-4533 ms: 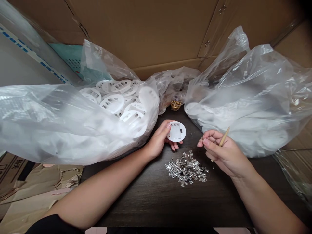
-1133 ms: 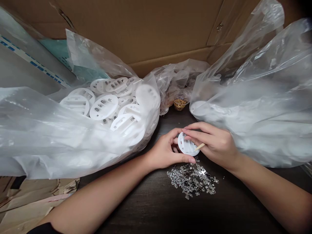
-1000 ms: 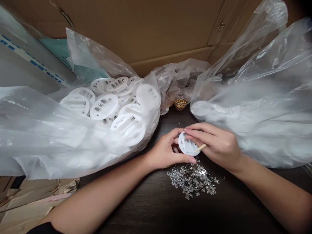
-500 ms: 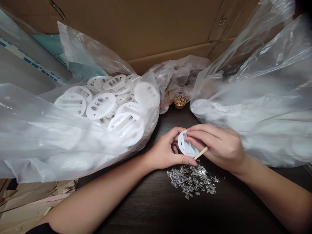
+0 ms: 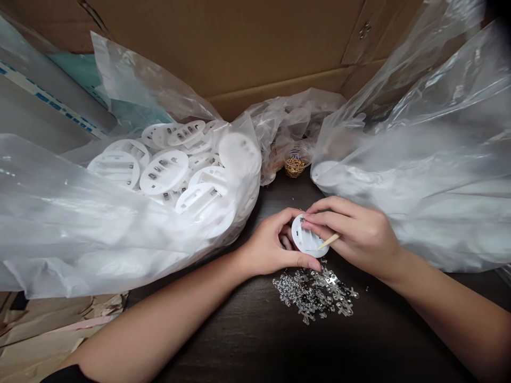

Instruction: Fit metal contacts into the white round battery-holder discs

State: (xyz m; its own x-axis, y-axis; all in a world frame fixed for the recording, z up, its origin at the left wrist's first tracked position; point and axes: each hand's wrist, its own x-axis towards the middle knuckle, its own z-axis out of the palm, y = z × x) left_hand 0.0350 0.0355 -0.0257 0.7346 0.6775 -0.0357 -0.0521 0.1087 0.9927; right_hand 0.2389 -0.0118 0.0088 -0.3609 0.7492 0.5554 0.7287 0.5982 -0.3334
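My left hand [image 5: 271, 246] grips a round white plastic disc [image 5: 304, 241] by its edge, thumb below and fingers behind. My right hand [image 5: 357, 235] lies over the disc's right side, fingertips pressed on its top face near a small metal piece. A thin wooden stick [image 5: 328, 242] is tucked in that hand, its tip pointing at the disc. Just below both hands a heap of small shiny metal contacts [image 5: 315, 293] lies on the dark table [image 5: 255, 335].
A clear bag of several white discs [image 5: 167, 170] bulges at the left. Another big clear plastic bag [image 5: 419, 170] fills the right. A small cup of gold-coloured bits [image 5: 294, 166] stands behind, among crumpled plastic. Cardboard walls [image 5: 247, 48] close off the back.
Since 4.5 s ago my right hand came over to the disc and set its fingertips on it. In the last second both hands stayed on the disc, only shifting slightly.
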